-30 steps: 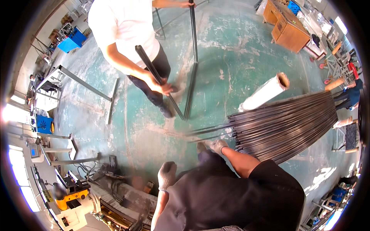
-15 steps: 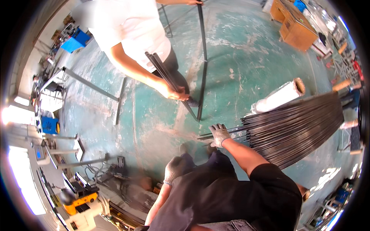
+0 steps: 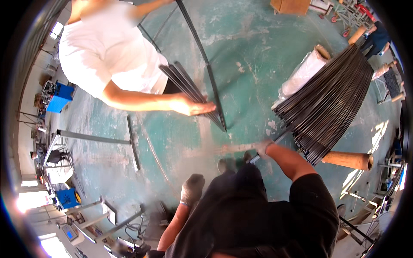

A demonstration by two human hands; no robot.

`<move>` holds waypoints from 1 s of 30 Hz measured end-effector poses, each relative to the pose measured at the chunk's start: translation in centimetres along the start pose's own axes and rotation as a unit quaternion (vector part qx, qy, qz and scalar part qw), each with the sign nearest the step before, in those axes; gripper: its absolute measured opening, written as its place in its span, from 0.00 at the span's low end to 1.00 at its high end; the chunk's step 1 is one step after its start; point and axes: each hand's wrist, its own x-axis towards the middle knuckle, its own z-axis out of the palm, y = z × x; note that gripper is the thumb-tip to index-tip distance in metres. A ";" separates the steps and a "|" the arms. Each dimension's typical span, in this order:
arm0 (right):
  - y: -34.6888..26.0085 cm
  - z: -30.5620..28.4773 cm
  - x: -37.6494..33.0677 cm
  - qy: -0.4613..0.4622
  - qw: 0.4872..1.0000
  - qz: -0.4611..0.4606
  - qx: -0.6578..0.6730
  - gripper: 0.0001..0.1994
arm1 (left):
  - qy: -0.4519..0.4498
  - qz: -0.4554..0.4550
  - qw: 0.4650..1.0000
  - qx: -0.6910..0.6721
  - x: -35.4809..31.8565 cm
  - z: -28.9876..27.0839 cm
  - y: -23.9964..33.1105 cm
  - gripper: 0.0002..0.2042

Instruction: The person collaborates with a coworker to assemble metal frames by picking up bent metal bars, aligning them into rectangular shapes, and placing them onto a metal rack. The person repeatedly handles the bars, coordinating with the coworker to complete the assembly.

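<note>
My right hand point(image 3: 263, 148), in a pale work glove and smeared by motion, is closed around a few thin metal tubes point(image 3: 282, 136). Their near ends stick out by my knee, and the rest runs toward a large bundle of dark metal tubes point(image 3: 331, 103) on the right. On the left, my gloved left hand point(image 3: 192, 189) hangs beside my leg, fingers curled in, with nothing seen in it. Across from me, a person in a white shirt point(image 3: 116, 51) has a hand point(image 3: 193, 105) at several dark tubes point(image 3: 183, 81), which lean toward the floor.
Beside the bundle lies a plastic-wrapped roll point(image 3: 303, 75); a brown cardboard tube point(image 3: 348, 160) sits under its near end. A long dark bar point(image 3: 200, 47) stands by the other person. Metal frames point(image 3: 94, 136) occupy the left floor. Another person point(image 3: 378, 38) is at the far right.
My right hand has gone from spread fingers over the tubes to a closed grip, shifting right and nearer. The view has turned rightward. The other person's hand has opened out along their tubes.
</note>
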 end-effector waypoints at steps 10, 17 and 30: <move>0.3 11.8 -11.9 -0.223 0.969 0.098 -0.040 0.16 | -0.028 -0.023 0.998 -0.046 3.4 -1.0 -2.3 0.11; 0.5 15.0 -11.5 -0.297 0.951 0.081 0.005 0.20 | -0.039 -0.085 0.994 -0.053 6.5 -1.7 0.0 0.12; 13.7 -14.3 8.6 0.063 0.981 0.073 0.167 0.15 | 0.190 -0.173 0.961 -0.105 14.8 3.9 -0.6 0.11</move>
